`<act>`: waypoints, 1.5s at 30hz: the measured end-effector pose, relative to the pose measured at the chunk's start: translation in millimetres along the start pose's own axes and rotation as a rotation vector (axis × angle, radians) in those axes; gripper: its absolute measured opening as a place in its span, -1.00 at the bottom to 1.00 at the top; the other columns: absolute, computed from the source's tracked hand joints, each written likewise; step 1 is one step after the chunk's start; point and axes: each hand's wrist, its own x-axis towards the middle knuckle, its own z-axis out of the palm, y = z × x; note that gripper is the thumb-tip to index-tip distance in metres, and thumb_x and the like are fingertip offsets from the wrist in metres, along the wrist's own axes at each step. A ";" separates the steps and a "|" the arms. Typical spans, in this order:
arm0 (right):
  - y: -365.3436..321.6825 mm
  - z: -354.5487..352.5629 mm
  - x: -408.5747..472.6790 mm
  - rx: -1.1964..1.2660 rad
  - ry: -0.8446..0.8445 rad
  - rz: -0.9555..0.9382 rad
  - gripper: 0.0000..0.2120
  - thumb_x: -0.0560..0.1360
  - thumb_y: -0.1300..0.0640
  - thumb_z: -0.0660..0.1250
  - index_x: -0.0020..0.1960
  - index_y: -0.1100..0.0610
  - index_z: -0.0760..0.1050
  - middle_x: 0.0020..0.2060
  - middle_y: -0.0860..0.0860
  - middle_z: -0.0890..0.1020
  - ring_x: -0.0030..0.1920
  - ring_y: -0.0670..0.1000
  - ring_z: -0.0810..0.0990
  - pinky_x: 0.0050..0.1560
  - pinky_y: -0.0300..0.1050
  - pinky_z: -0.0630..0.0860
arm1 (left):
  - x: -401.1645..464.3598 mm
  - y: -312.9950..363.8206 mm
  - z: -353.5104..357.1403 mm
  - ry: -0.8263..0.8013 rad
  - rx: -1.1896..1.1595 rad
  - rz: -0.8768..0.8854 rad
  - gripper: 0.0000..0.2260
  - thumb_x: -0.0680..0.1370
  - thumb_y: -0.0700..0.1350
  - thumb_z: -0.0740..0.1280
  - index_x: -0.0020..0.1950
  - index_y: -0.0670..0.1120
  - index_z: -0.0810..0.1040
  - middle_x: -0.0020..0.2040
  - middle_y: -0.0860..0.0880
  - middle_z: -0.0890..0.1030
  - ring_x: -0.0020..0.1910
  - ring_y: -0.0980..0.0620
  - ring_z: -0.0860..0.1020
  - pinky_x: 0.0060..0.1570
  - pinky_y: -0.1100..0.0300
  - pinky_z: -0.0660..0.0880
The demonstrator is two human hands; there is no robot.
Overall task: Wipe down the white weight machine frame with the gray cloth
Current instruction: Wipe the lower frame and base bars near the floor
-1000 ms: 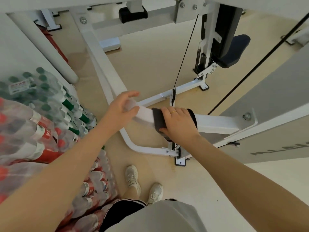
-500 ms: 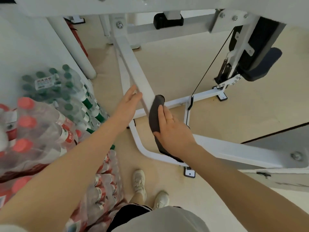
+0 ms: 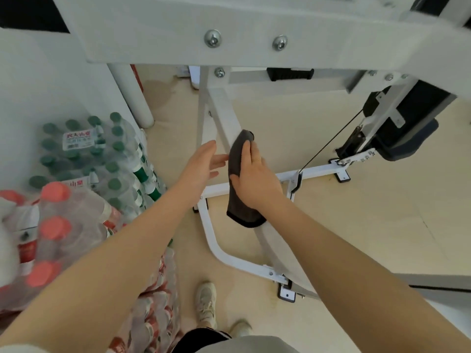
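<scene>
Since a moment ago the right hand (image 3: 257, 182) has carried the gray cloth (image 3: 238, 179) further up the sloping bar (image 3: 226, 115) of the white weight machine frame (image 3: 318, 171), and the view has swung closer under the top beam (image 3: 178, 29). That hand lies flat, fingers straight, pressing the cloth against the bar; its lower end hangs loose. The left hand (image 3: 201, 169) is open with nothing in it, fingers touching the bar just beside the cloth. To wipe well, the person should keep even palm pressure and run long strokes along the bar (folding the loose tail under so it does not drag), minding the bottled water packs (image 3: 84, 159) stacked near the left arm.
</scene>
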 end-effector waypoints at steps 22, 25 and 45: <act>-10.1 -13.2 95.0 -0.054 0.008 -0.127 -0.24 0.50 0.15 0.20 0.52 0.08 -0.20 0.52 -0.02 -0.17 0.50 0.03 -0.21 0.42 -0.04 0.12 | 75.4 36.0 -24.7 -0.133 0.039 0.025 -0.54 0.61 0.19 -0.09 0.42 0.07 0.30 0.43 0.09 0.31 0.40 0.15 0.24 0.43 0.07 0.06; -2.5 -5.4 64.0 -0.057 0.010 -0.170 -0.23 0.49 0.12 0.22 0.53 0.08 -0.19 0.52 -0.02 -0.16 0.50 0.03 -0.20 0.39 -0.03 0.18 | 74.0 34.0 -19.8 -0.136 0.051 0.015 -0.63 0.57 0.23 -0.04 0.27 0.23 0.41 0.41 0.09 0.33 0.40 0.11 0.25 0.43 0.03 0.10; -9.5 -3.3 49.1 -0.131 0.023 -0.080 -0.18 0.47 0.12 0.27 0.51 0.15 -0.21 0.50 0.14 -0.19 0.37 0.18 0.21 0.20 -0.02 0.36 | 13.3 -2.6 -4.3 0.025 0.154 0.191 -0.71 0.62 -0.19 0.10 0.29 0.05 0.38 0.18 0.18 0.47 0.20 0.17 0.41 0.26 0.21 0.33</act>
